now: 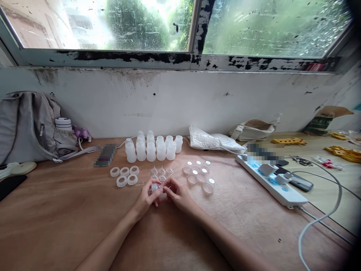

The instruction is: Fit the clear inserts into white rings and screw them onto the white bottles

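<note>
My left hand [149, 195] is closed around a whitish ridged screw ring [154, 186], tilted on its side above the table. Pressed up to it from the right, my right hand [175, 192] pinches what looks like the tip of a clear bottle nipple in the ring; the fingers partly hide it. Just beyond the hands lie several clear nipples [161, 171]. To their left sit several white screw rings [121, 181], to their right several clear round caps [208, 188]. Frosted baby bottles [151, 151] stand in rows behind, a few with tops on.
A white power strip [270, 182] with plugs and cables lies on the right. Along the wall are a grey backpack [28, 120], a white plastic packet [213, 140] and a beige bag [254, 130]. A blurred phone-like object [105, 155] lies left of the bottles.
</note>
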The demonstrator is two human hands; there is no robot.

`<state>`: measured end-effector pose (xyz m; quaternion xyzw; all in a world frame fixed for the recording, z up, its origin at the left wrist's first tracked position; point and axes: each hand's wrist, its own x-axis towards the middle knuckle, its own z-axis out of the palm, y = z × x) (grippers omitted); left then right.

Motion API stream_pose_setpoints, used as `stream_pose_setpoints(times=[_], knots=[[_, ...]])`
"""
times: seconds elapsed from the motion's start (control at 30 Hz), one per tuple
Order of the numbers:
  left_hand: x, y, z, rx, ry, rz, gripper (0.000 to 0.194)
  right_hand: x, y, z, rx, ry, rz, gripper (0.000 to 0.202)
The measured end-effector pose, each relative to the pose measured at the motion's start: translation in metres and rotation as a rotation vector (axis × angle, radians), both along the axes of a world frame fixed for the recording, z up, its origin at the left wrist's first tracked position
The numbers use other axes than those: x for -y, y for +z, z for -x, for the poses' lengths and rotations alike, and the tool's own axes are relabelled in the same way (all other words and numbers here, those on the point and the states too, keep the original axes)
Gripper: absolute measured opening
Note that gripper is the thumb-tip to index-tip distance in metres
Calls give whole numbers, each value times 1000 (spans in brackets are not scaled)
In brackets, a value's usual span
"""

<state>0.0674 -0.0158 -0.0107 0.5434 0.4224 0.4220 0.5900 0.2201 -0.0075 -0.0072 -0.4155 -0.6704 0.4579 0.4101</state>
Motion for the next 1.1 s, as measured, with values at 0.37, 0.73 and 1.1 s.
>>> stream_pose_setpoints(times=[0.37, 0.73, 1.1], knots=[[-5, 2, -12, -213, 62, -216, 26, -10, -6, -8, -7, -110, -114, 17], [-45, 33, 5, -763, 254, -580, 38, -12, -1, -15, 55, -253, -219, 12], [-113, 63, -4, -1326, 332, -494, 37, -18, -3, -22, 135, -355, -310, 9]])
